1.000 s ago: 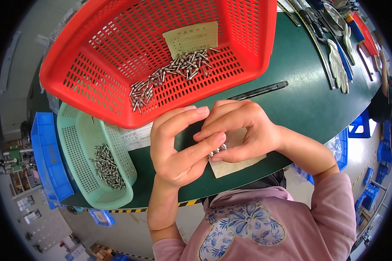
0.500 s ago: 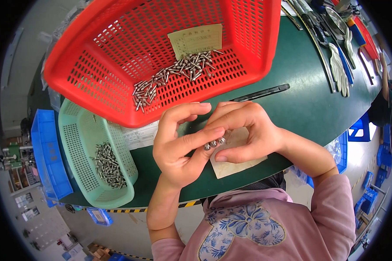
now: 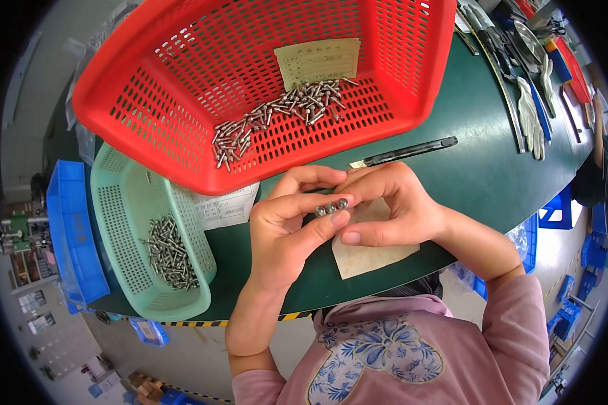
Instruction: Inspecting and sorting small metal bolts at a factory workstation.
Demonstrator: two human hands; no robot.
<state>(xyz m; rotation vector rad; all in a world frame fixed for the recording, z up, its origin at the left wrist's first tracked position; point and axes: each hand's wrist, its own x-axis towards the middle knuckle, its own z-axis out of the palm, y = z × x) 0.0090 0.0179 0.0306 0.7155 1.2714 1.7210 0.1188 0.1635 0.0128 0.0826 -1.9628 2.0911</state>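
Observation:
Three short metal pins (image 3: 331, 207), their rounded ends toward me, are pinched side by side between the thumb and index finger of my left hand (image 3: 284, 226). My right hand (image 3: 402, 212) is curled against the left one, its thumb just below the pins. Its other fingertips are behind the left fingers, so whatever they grip is hidden. Beneath my hands a sheet of beige paper (image 3: 371, 260) lies at the table edge. More pins of this sort form a loose heap (image 3: 311, 101) in the red basket (image 3: 257, 158) and another pile (image 3: 170, 256) in the light green basket (image 3: 125, 236).
A black utility knife (image 3: 412, 150) lies beyond my hands on the green table (image 3: 479, 175). A yellowish card (image 3: 317, 61) leans inside the red basket. White papers (image 3: 230, 208) sit beside the green basket, with a blue bin (image 3: 78, 233) farther left. Gloves (image 3: 530, 118) and tools lie at right.
My left thumb has come up against the pins, which now sit more evenly in a row. Both hands have shifted slightly right; the whole view has also moved a little.

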